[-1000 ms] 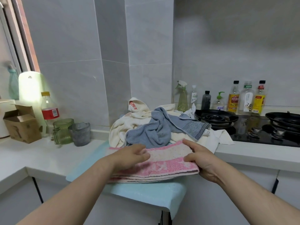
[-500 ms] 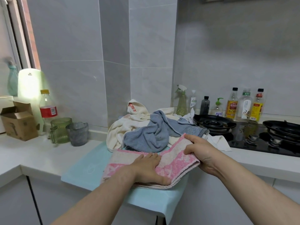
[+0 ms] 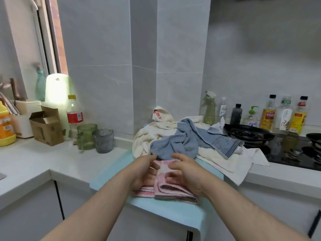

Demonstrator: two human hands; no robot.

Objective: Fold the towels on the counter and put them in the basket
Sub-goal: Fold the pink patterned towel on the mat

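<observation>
Now both hands rest on a pink towel (image 3: 173,189)

Folded, it lies on a pale blue mat (image 3: 166,211) at the worktop (image 3: 34,164) edge, lower centre of the frame. The left hand (image 3: 144,173) lies against its left side, fingers straight and together. The right hand (image 3: 188,173) covers its top; blur hides whether those fingers grip or press. Behind, a blue towel (image 3: 175,145) lies crumpled on a cream towel (image 3: 217,155).
</observation>
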